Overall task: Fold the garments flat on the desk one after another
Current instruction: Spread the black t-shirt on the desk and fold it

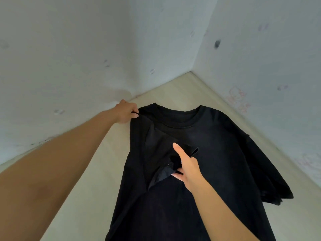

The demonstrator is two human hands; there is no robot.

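The shoulder edge of a black shirt [217,145] is pinched between the thumb and curled fingers of the left hand [126,110], which is stretched out at the far left corner of the garment. The right hand [188,165], nearer and to the right of the left one, is closed on the hem of the sleeve [163,153]. Its thumb is laid over the cloth and its fingers are tucked beneath, partly hidden by the fabric. That sleeve lies folded inward across the chest, between the two hands. The collar [178,119] is seen beyond the right hand, just right of the left hand. The shirt is spread on a pale desk [97,162], and the other sleeve [271,180] lies rumpled well to the right of the right hand. The lower hem is cut off by the bottom edge of the view. Folds in the dark cloth are hard to make out. Pale walls [69,49] are met by the desk beyond both hands.
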